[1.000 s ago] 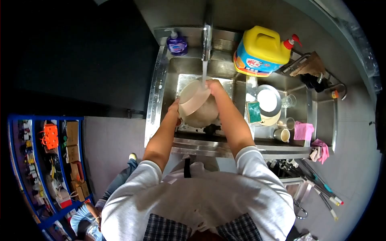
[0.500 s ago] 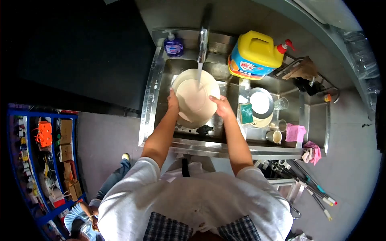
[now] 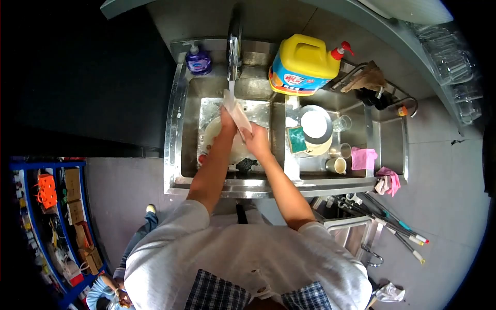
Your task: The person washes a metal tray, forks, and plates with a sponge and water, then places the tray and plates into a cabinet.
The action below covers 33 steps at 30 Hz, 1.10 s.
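Sink (image 3: 174,129) of steel, plate (image 3: 236,113) under tap (image 3: 233,36); grey floor (image 3: 129,181), blue shelves (image 3: 62,217) nearby.

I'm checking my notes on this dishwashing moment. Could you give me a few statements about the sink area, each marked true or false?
1. Both the left hand and the right hand hold the plate. True.
2. The held plate lies flat. False: it is tilted on edge under the stream from the faucet.
3. The yellow jug stands to the right of the faucet. True.
4. The green sponge is in the left hand. False: it lies apart from both hands, beside the stacked dishes.
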Motion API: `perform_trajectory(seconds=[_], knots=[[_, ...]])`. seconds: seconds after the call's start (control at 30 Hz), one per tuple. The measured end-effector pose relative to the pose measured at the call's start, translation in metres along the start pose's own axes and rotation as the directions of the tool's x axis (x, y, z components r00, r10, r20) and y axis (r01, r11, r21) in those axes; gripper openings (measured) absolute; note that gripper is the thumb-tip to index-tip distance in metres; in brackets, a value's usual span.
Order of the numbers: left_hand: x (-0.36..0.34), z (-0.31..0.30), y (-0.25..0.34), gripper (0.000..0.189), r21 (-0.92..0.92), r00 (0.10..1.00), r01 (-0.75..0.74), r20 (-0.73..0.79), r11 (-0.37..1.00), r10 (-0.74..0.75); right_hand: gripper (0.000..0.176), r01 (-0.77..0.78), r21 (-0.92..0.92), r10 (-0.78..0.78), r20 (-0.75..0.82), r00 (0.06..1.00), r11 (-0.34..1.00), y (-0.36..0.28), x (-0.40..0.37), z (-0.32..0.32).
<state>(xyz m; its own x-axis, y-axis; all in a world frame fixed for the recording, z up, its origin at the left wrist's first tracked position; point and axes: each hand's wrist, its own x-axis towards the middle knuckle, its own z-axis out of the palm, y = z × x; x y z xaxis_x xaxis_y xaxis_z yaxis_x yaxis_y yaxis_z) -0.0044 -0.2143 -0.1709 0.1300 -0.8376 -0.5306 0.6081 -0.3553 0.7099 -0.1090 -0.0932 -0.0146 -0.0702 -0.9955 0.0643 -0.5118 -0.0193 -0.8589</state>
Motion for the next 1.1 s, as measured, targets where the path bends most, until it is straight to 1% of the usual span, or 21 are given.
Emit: perform_trajectory(seconds=[0.03,0.07,0.13,0.2,0.27,0.3,0.37,0.4,0.43,0.5,0.53,0.57,0.63,0.67,0.7,0.73,0.77,0.83,0.87,0.97,1.1], knots=[[-0.009,-0.004,0.006,0.036,-0.217,0.984,0.158,0.116,0.963,-0.136,0.013,0.080,-0.123,-0.077,0.034,0.996,0.989,-0.002,-0.001,0.002],[-0.027,-0.001,0.016,0.042,-0.270,0.966,0.131,0.253,0.954,-0.061,0.013,0.139,-0.201,-0.123,0.087,0.989,0.970,-0.004,-0.002,0.003],[-0.081,0.004,0.063,0.048,-0.300,0.857,0.182,0.516,0.936,-0.001,0.013,0.255,-0.343,-0.193,0.205,0.960,0.904,-0.007,-0.007,-0.001],[-0.085,-0.002,0.087,0.058,-0.260,0.765,0.491,0.585,0.832,-0.269,0.019,0.350,-0.456,-0.218,0.317,0.923,0.819,0.005,-0.012,-0.003],[-0.105,-0.011,0.114,0.061,-0.203,0.830,0.488,0.409,0.849,-0.379,0.020,0.432,-0.486,-0.215,0.439,0.872,0.760,-0.013,-0.015,-0.019],[-0.113,-0.011,0.130,0.062,-0.174,0.850,0.488,0.315,0.855,-0.421,0.021,0.484,-0.459,-0.288,0.434,0.854,0.745,-0.006,-0.015,-0.021],[-0.090,-0.038,0.127,0.051,-0.064,0.846,0.484,0.288,0.873,-0.448,0.022,0.585,-0.405,-0.427,0.418,0.802,0.703,0.014,-0.018,-0.022],[-0.051,-0.073,0.099,0.049,0.016,0.844,0.476,0.271,0.879,-0.462,0.025,0.576,-0.401,-0.395,0.450,0.801,0.712,0.018,-0.019,-0.023],[-0.033,-0.094,0.083,0.049,0.099,0.841,0.471,0.250,0.877,-0.480,0.028,0.627,-0.389,-0.453,0.452,0.768,0.675,0.023,-0.018,-0.023],[-0.049,-0.097,0.084,0.050,0.090,0.811,0.431,0.398,0.898,-0.429,0.035,0.717,-0.368,-0.561,0.451,0.695,0.593,0.032,-0.017,-0.029],[-0.059,-0.097,0.087,0.052,0.086,0.789,0.406,0.470,0.910,-0.397,0.045,0.674,-0.404,-0.459,0.510,0.727,0.618,0.031,-0.019,-0.039],[-0.072,-0.095,0.089,0.053,0.134,0.871,0.349,0.320,0.928,-0.374,0.062,0.603,-0.438,-0.417,0.451,0.789,0.667,0.024,-0.021,-0.050],[-0.099,-0.084,0.096,0.054,0.117,0.954,0.202,0.201,0.972,-0.223,0.074,0.293,-0.307,-0.270,0.114,0.956,0.906,0.021,-0.020,-0.066],[-0.106,-0.082,0.099,0.051,0.085,0.954,0.152,0.249,0.985,-0.169,0.074,-0.060,0.086,0.050,0.115,0.992,0.995,0.035,-0.016,-0.067],[-0.103,-0.088,0.096,0.052,0.046,0.938,0.190,0.287,0.981,-0.196,0.068,-0.332,0.417,0.213,0.306,0.928,0.846,0.050,-0.011,-0.067],[-0.097,-0.102,0.088,0.052,0.011,0.919,0.234,0.325,0.972,-0.225,0.064,-0.598,0.604,0.362,0.476,0.801,0.528,0.068,-0.007,-0.067],[-0.094,-0.108,0.085,0.053,-0.019,0.897,0.274,0.366,0.961,-0.249,0.061,-0.646,0.643,0.347,0.546,0.763,0.410,0.079,-0.003,-0.059],[-0.096,-0.109,0.073,0.053,0.014,0.926,0.193,0.327,0.981,-0.187,0.056,-0.717,0.679,0.273,0.669,0.692,0.156,0.091,0.005,-0.035],[-0.097,-0.107,0.071,0.052,0.049,0.925,0.261,0.274,0.964,-0.264,0.047,-0.681,0.699,0.319,0.609,0.726,0.216,0.092,0.005,-0.025],[-0.087,-0.097,0.060,0.051,0.056,0.937,0.231,0.257,0.971,-0.238,0.044,-0.633,0.723,0.323,0.551,0.770,0.276,0.107,0.014,-0.022],[-0.059,-0.093,0.048,0.039,0.340,0.999,0.041,-0.009,0.939,-0.041,0.044,-0.643,0.730,0.363,0.548,0.753,0.232,0.153,0.033,0.013]])
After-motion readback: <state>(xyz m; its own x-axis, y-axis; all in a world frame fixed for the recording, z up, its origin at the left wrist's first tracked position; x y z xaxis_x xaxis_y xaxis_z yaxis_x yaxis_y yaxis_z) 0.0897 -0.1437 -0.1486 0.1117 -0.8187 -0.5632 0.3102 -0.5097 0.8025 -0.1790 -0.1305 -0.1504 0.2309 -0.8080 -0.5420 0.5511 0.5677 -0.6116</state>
